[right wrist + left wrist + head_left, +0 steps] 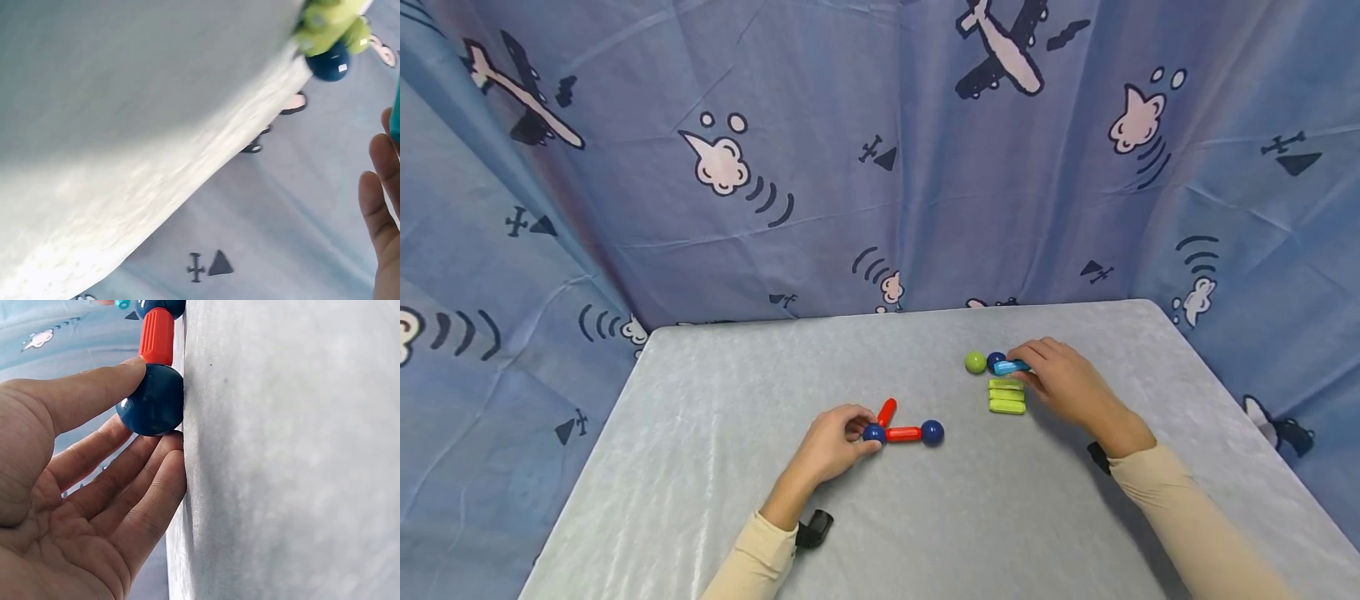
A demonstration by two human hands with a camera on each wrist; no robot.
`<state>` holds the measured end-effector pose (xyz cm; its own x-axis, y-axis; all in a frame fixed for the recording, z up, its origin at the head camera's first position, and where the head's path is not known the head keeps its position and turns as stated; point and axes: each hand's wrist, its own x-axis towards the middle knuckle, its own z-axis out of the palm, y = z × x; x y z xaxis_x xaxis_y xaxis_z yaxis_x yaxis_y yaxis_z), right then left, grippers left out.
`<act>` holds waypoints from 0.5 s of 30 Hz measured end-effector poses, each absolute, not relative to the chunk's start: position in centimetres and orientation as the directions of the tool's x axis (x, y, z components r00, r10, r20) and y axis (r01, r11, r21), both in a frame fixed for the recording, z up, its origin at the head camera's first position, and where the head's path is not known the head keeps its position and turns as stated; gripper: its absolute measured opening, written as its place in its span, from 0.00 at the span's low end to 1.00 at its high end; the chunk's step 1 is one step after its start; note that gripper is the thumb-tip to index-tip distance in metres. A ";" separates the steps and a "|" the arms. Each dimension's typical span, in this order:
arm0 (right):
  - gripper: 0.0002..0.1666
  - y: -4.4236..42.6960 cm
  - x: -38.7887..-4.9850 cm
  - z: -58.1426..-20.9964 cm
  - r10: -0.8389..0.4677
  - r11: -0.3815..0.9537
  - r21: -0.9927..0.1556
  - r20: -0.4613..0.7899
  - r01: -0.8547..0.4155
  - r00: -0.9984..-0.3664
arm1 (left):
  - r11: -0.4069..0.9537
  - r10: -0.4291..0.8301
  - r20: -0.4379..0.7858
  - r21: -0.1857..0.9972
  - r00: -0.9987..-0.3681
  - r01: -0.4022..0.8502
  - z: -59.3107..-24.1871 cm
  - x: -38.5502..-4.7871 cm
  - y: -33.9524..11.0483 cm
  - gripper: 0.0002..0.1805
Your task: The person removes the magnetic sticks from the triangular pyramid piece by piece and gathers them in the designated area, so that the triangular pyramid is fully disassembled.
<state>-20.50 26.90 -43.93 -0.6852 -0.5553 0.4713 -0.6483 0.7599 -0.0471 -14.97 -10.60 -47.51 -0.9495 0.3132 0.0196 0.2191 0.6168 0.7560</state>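
My left hand (835,442) pinches a dark blue ball (152,401) between thumb and fingers, low at the tabletop. From that ball a red rod (903,434) runs right to a second dark blue ball (932,432). Another red rod (887,412) slants up and away from the held ball. Farther right, my right hand (1066,382) holds a light blue rod (1011,367) by one end, above the table. Only some fingers and a bit of the rod (395,115) show at the right wrist view's edge.
Beside the right hand, a green ball (976,362) and a dark blue ball (996,360) sit side by side. Nearer me lie 3 yellow-green rods (1007,395) in a stack of rows. Behind the grey-white table (737,367) hangs a blue curtain (820,167) printed with airplanes.
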 end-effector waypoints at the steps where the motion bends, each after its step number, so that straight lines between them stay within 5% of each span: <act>1: 0.17 27.2 -20.7 -44.0 -0.556 0.760 -0.047 0.468 -0.648 -0.687 | 0.615 0.313 0.019 0.758 -0.950 0.218 -47.5 -15.0 -10.6 0.16; 15: 0.17 30.6 -23.6 -45.9 -0.505 0.808 -0.054 0.449 -0.587 -0.737 | 0.606 0.297 -0.019 0.776 -0.955 0.173 -47.2 -14.9 -10.6 0.16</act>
<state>-23.56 30.60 -45.85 -0.7373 -0.5052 0.4486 -0.5867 0.8080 -0.0542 -14.89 -10.61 -47.24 -0.9546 0.2972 -0.0194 0.1730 0.6064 0.7761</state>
